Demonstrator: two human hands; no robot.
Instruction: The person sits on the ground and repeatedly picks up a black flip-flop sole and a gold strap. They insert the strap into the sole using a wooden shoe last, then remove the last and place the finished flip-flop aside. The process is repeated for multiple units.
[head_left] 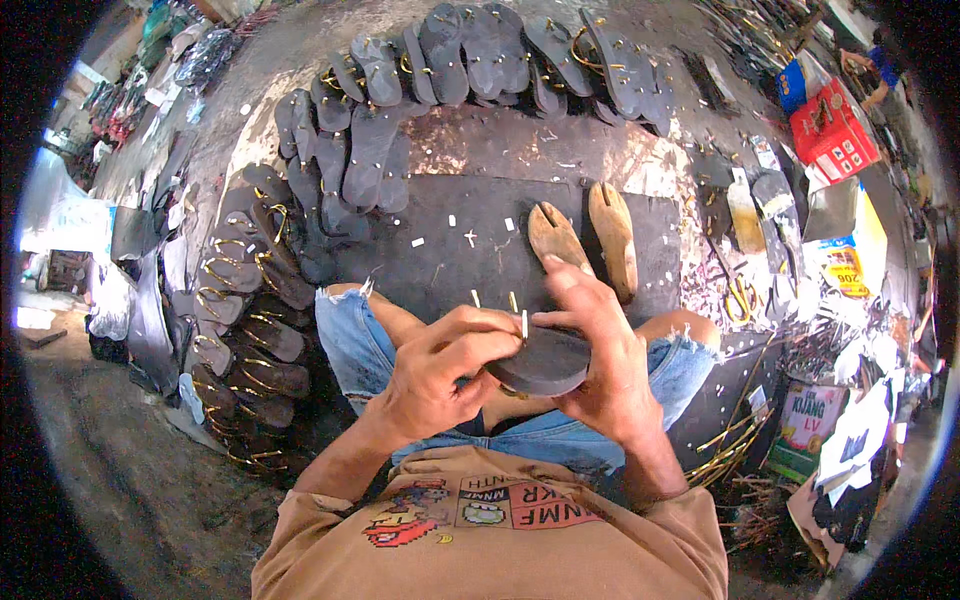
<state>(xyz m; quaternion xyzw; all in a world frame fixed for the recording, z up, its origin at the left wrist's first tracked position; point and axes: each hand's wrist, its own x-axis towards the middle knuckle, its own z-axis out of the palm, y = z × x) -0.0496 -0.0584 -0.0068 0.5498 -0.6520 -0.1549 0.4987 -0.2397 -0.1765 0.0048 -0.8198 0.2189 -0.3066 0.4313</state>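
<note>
Above my lap, both hands hold a dark sandal sole (pixel 548 366). My left hand (pixel 445 365) closes on its left side, fingertips bent over the top. My right hand (pixel 608 352) wraps round the right edge, with thumb and forefinger near the toe end. A small white strip (pixel 524 325) stands upright by the fingertips; which hand pinches it, I cannot tell. Two thin gold strap ends (pixel 512 300) poke up just beyond my left fingers. Just past my right hand lies a wooden shoe last (pixel 557 238) with a split toe, and a second last (pixel 613 240) beside it.
Dark soles (pixel 375 150) with gold thongs curve along the far side, and strapped sandals (pixel 265 335) line the left. A black mat (pixel 455 265) bears small white bits. To the right are scissors (pixel 740 298), a red box (pixel 832 133), a tin (pixel 805 428) and gold cords (pixel 735 445).
</note>
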